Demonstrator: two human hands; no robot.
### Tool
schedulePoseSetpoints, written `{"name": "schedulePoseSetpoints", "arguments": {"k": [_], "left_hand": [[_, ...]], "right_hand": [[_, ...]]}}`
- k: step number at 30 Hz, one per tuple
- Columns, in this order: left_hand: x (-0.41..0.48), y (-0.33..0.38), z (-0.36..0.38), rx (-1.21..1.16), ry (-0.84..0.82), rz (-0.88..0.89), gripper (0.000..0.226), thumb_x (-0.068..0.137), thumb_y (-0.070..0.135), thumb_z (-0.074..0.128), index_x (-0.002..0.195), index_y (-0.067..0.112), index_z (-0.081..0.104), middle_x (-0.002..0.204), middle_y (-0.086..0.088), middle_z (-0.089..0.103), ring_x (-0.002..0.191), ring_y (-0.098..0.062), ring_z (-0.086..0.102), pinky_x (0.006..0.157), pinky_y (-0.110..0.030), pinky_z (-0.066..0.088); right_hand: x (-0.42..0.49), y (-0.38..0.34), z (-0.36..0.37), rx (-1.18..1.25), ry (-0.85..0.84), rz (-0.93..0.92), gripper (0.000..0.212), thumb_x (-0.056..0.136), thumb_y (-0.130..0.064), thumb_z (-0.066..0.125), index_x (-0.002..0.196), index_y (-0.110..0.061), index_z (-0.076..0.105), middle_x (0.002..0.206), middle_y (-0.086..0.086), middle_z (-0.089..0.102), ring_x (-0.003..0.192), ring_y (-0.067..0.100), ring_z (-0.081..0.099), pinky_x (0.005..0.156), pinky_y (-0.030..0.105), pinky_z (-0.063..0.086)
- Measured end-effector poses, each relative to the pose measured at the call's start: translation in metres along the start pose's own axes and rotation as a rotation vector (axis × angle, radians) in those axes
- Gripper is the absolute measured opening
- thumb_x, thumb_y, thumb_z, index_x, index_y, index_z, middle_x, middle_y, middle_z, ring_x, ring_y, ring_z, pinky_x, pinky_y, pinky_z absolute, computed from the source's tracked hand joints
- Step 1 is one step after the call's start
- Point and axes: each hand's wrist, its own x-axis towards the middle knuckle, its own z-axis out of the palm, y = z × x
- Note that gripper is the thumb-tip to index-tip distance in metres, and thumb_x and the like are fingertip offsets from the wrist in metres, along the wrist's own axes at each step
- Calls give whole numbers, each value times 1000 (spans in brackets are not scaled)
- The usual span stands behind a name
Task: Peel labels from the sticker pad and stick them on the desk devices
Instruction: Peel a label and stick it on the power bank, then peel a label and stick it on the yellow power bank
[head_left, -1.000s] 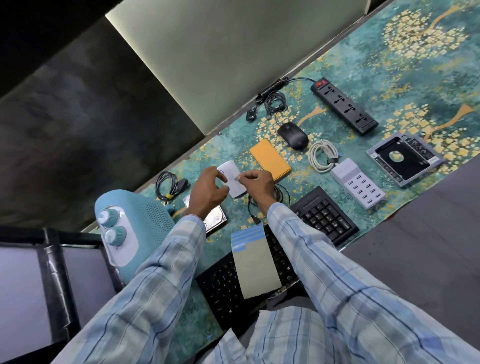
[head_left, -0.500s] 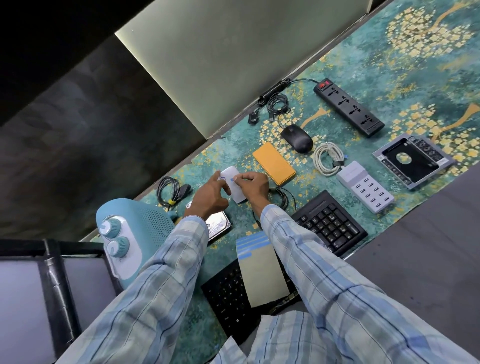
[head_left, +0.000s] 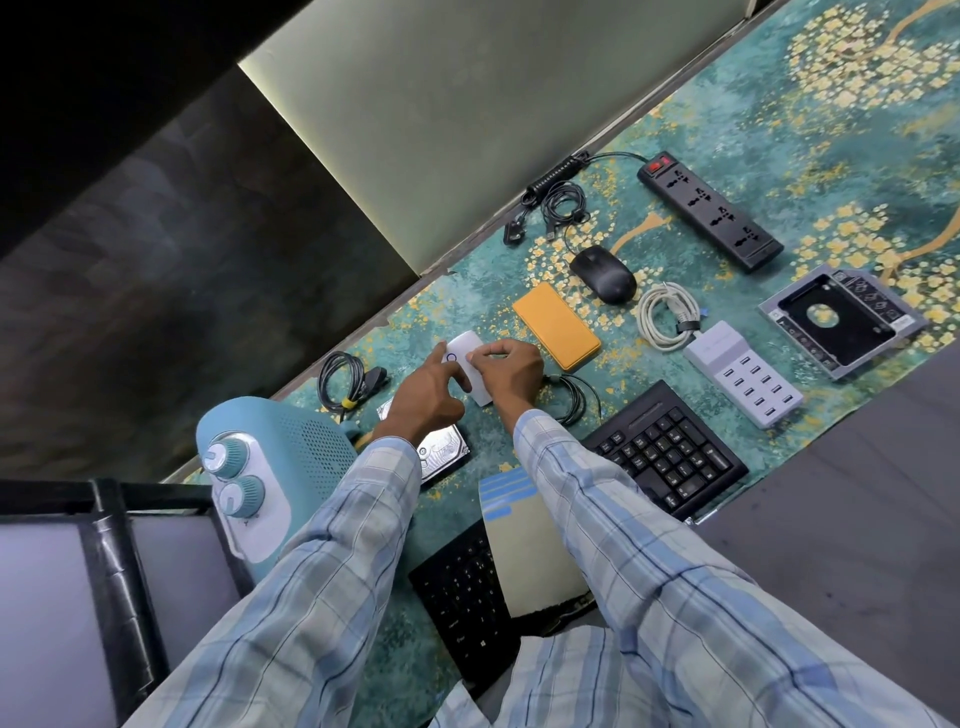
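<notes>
A small white device (head_left: 464, 347) with a blue ring mark lies low over the teal desk mat, between both hands. My left hand (head_left: 423, 397) holds its left edge, index finger stretched along it. My right hand (head_left: 511, 366) curls over its right side, fingertips on its top face; any label under them is hidden. The sticker pad (head_left: 535, 551), with blue labels (head_left: 506, 488) at its top end, lies on a black keyboard (head_left: 462, 587) near me.
Around the hands lie an orange power bank (head_left: 556, 325), black mouse (head_left: 605, 273), power strip (head_left: 709, 210), white USB hub (head_left: 743, 382), drive caddy (head_left: 836, 317), numeric keypad (head_left: 665, 449), hard drive (head_left: 441, 449), coiled cables and a teal appliance (head_left: 270, 478).
Both hands have brought the white device down towards the desk. My right hand's fingertips, which pinched a small label beside it, now rest on its top.
</notes>
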Motion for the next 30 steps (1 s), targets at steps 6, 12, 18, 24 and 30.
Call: {"name": "schedulePoseSetpoints", "arguments": {"k": [6, 12, 18, 24, 30], "left_hand": [[1, -5, 3, 14, -8, 7, 33, 73, -1, 59, 98, 21, 66, 169, -2, 15, 92, -31, 69, 61, -27, 38], [-3, -7, 1, -17, 8, 6, 37, 75, -2, 57, 104, 20, 66, 170, -4, 10, 90, -31, 69, 65, -36, 51], [-40, -9, 20, -249, 157, -5, 34, 75, 4, 57, 102, 21, 69, 163, -1, 34, 87, -23, 70, 84, -37, 54], [-95, -12, 85, -466, 165, -139, 29, 80, 14, 64, 108, 19, 69, 119, -3, 69, 92, -20, 69, 88, -37, 55], [-128, -8, 124, -477, 195, -268, 30, 81, 24, 73, 110, 21, 67, 111, 2, 68, 94, -22, 66, 82, -37, 54]], "right_hand": [[15, 2, -4, -57, -18, 29, 41, 62, -34, 95, 76, -7, 67, 73, -1, 67, 62, 18, 59, 57, 26, 40], [20, 4, -21, -25, -146, -31, 28, 73, -22, 91, 72, -16, 64, 75, 1, 67, 72, 23, 63, 70, 37, 56], [-9, 20, -61, -77, -107, -115, 13, 84, -20, 79, 89, -12, 71, 86, 1, 70, 77, 16, 62, 68, 26, 48], [-67, 55, -107, -175, -179, -129, 3, 89, -13, 71, 90, -12, 68, 83, -4, 67, 75, 10, 60, 67, 23, 49], [-116, 93, -139, -342, -195, -134, 5, 88, -16, 66, 93, -17, 65, 81, -7, 66, 72, 12, 62, 67, 31, 51]]}}
